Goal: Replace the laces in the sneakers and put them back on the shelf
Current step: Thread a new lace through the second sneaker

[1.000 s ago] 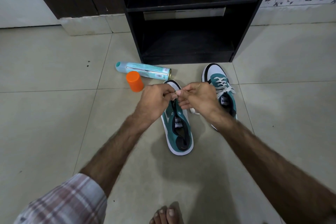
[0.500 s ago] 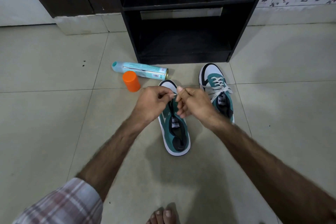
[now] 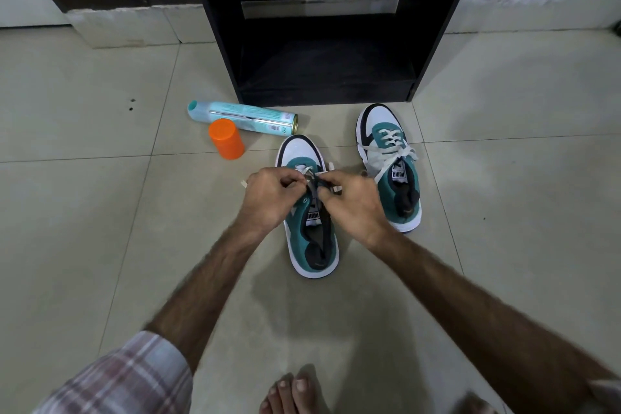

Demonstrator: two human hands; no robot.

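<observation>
Threading the white lace (image 3: pixel 304 169) through the lowest eyelets, I keep both hands low over the front of the near sneaker (image 3: pixel 311 212), which lies flat on the tiled floor (image 3: pixel 100 212) so it stays put while I pull. My left hand (image 3: pixel 272 193) is curled around one lace end — its tip pokes out past my knuckles — and my right hand (image 3: pixel 353 202) pinches the other end at the tongue, a tip showing just above my fingers. I judge I am only at the first rows; the eyelets further back look bare. This shoe's long axis runs away from me, toe toward the dark shelf (image 3: pixel 322 44), heel toward my bare foot (image 3: pixel 292 393). The second sneaker (image 3: pixel 389 165) stands just to the right, roughly parallel, toe to the shelf as well, already laced and tied — so both sit ready to slide forward into the bottom compartment.
</observation>
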